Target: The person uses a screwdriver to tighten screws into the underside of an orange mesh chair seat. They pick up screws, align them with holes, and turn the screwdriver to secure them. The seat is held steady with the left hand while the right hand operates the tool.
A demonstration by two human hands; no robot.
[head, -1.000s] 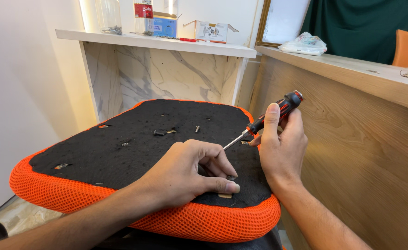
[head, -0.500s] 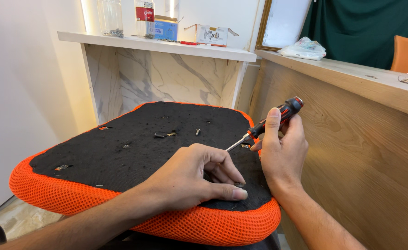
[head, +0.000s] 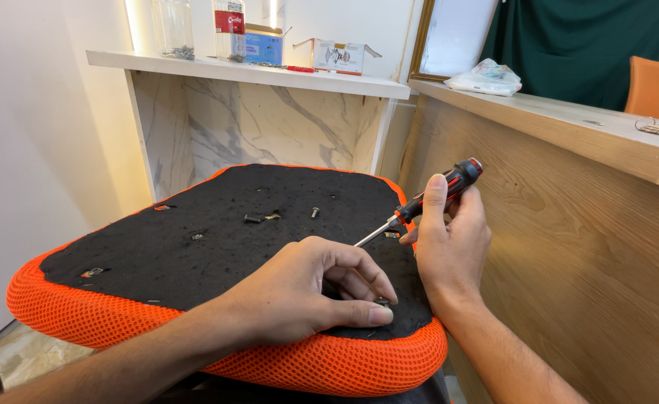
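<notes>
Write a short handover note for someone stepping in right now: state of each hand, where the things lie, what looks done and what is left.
Left hand: resting on the black felt underside of the orange mesh seat cushion, thumb and forefinger pinching a small metal fastener near the front edge.
Right hand: gripping a red-and-black-handled screwdriver, its tip lifted off the felt, pointing toward the left hand.
Loose screws lie mid-cushion.
Done: fastener set in place by the fingers.
Left: the screwdriver has not met it; several other holes in the felt look unfilled.
</notes>
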